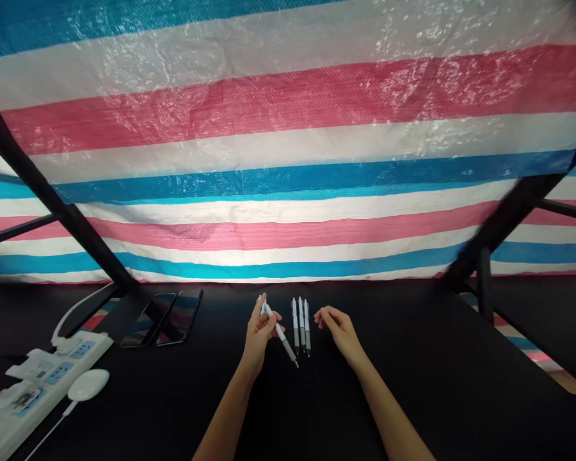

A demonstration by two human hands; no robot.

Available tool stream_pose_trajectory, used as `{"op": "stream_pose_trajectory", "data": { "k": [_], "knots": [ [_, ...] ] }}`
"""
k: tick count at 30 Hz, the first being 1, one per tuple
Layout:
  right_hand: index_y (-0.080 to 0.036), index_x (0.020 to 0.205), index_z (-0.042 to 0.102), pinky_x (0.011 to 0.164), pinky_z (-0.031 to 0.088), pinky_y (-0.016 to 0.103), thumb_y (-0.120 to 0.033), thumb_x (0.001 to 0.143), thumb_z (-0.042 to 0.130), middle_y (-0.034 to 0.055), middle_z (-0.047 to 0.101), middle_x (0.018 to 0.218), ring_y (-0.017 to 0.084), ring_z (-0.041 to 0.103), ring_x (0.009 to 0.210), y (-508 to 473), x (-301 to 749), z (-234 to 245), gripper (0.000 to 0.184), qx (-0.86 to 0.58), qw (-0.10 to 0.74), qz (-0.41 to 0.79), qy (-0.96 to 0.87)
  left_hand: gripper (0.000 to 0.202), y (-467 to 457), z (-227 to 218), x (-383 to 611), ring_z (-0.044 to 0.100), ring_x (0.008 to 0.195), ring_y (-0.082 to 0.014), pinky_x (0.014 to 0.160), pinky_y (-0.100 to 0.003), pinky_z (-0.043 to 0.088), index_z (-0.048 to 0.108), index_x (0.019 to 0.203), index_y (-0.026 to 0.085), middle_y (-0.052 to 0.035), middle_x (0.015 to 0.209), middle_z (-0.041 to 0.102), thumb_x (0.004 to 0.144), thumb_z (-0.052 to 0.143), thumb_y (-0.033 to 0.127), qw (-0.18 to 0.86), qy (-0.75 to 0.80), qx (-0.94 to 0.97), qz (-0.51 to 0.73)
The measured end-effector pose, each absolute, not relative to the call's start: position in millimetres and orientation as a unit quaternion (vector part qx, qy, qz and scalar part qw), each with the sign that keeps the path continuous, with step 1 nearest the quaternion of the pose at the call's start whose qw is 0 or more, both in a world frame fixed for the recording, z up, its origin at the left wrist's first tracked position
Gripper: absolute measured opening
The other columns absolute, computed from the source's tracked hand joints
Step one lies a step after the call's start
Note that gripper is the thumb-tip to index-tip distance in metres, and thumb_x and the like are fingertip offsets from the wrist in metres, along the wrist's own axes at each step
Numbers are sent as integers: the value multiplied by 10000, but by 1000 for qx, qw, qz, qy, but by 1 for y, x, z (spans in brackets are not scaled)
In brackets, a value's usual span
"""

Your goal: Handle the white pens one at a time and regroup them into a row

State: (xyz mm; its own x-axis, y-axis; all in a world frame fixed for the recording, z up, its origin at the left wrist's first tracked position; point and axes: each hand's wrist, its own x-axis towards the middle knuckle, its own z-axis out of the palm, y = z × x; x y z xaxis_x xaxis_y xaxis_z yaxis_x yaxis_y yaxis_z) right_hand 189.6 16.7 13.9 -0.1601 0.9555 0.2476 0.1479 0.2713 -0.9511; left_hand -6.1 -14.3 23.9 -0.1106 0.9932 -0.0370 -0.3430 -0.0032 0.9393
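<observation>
My left hand [259,333] is closed around a white and grey pen [281,334], held slanted with its tip pointing down and right over the black table [317,397]. Just right of it three similar pens [301,325] lie side by side on the table, tips toward me. My right hand [336,326] rests on the table right of those pens, fingers loosely curled and apart, holding nothing.
Two dark phones [163,318] lie at the left rear of the table. A white power strip [33,384] with plugs and a white round puck [87,384] on a cable sit at the left edge. Black frame bars [52,198] and a striped tarp [288,160] stand behind.
</observation>
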Motion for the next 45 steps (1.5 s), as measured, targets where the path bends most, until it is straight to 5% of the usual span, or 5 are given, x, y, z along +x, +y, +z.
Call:
{"op": "stream_pose_trajectory", "data": {
  "k": [11,19,24,40,45],
  "knots": [
    [-177,692,620,600,437,284,-563,839,436,37,579,663,162,525,610,17,190,15,452,-441,491,426,-619,482,-16,26,-6,560,514,-119,509,-249,439,575,1134,195,14,670,570,708,658,404,529,450,430,578],
    [-177,688,611,600,425,291,-568,831,444,36,561,647,164,514,609,17,190,17,449,-438,492,437,-612,821,-14,21,-4,552,557,-102,550,-237,425,184,1422,272,-36,854,664,750,619,456,559,427,387,596],
    [-177,692,614,598,431,293,-590,822,445,38,562,648,165,516,605,17,190,16,465,-436,492,440,-612,746,-13,20,-4,557,582,-106,565,-251,423,288,1387,255,-66,920,650,750,626,448,574,410,369,606],
    [-173,694,622,595,432,286,-587,812,467,37,577,650,161,519,602,19,189,11,458,-432,483,453,-612,460,-12,21,-7,506,506,-81,495,-227,361,505,1153,217,39,679,507,755,626,413,584,399,393,588],
    [-170,706,623,599,431,282,-568,826,461,36,580,655,160,523,608,19,190,10,446,-436,477,450,-616,611,-15,21,-7,488,496,-71,503,-224,371,342,1330,265,26,729,578,790,590,406,572,408,397,591]
  ]
}}
